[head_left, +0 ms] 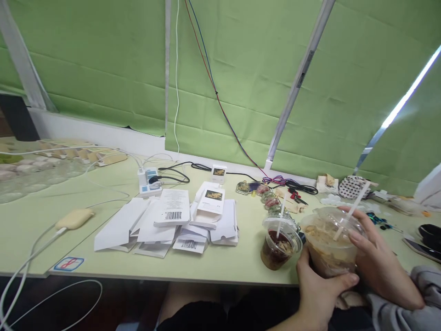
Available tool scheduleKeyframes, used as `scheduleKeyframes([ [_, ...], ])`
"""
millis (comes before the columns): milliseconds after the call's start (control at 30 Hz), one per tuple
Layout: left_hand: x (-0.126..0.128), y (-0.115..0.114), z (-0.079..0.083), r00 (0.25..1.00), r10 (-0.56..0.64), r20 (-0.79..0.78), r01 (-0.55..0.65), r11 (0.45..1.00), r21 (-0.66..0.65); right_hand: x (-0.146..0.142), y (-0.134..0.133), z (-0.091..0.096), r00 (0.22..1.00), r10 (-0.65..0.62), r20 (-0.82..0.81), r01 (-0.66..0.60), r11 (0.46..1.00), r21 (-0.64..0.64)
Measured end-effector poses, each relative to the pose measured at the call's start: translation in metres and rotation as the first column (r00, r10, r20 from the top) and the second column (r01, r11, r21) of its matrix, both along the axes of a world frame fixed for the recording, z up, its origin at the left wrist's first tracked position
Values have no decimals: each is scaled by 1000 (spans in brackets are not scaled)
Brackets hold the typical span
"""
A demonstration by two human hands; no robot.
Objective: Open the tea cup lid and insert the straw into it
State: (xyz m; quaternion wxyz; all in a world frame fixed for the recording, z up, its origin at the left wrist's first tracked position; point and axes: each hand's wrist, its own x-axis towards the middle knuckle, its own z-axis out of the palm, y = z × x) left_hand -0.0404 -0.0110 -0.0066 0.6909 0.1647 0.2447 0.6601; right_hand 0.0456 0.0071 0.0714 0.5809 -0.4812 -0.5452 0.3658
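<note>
At the right of the head view, a large clear plastic cup (332, 248) with a dome lid and a white straw holds a pale brown drink. My left hand (319, 287) is closed around its lower left side, the thumb across the front. My right hand (375, 250) grips the cup's right side, its fingers up by the lid. Just left of my left hand stands a smaller lidded cup (278, 250) with a dark red-brown drink and its own straw, on the table close to the front edge.
Flattened and folded white boxes (155, 225) lie piled mid-table. Behind them sit a power strip (149, 181) and black cables (201, 166). A cream-coloured device (74, 219) on a white cable rests at left. Small bagged items (270, 197) and a dotted pouch (354, 187) are farther right.
</note>
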Motion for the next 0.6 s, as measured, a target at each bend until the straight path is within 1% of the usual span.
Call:
scheduleKeyframes([
  [33,-1,0,1,999,10,-38,-10,1000,-14,1,0,-1,998,18,-68,-20,1000,-24],
  [100,-3,-1,3,992,4,-123,-5,1000,-4,3,-3,-2,989,-12,-146,6,999,-40],
  [233,-7,-5,8,954,-32,-298,53,997,61,10,-13,-7,970,-117,-213,116,993,-14],
  [333,-6,-8,11,922,-22,-387,57,995,79,17,-23,-12,957,-167,-238,173,985,3],
  [433,-3,-9,10,908,10,-419,37,994,103,24,-28,-15,943,-228,-242,235,972,1],
  [500,1,-9,8,908,19,-418,29,994,106,27,-30,-16,944,-246,-218,253,967,5],
  [533,3,-9,6,920,7,-392,36,994,102,28,-29,-15,947,-249,-202,257,966,15],
  [600,9,-8,0,959,-42,-280,66,995,79,26,-28,-13,955,-243,-173,249,968,18],
])
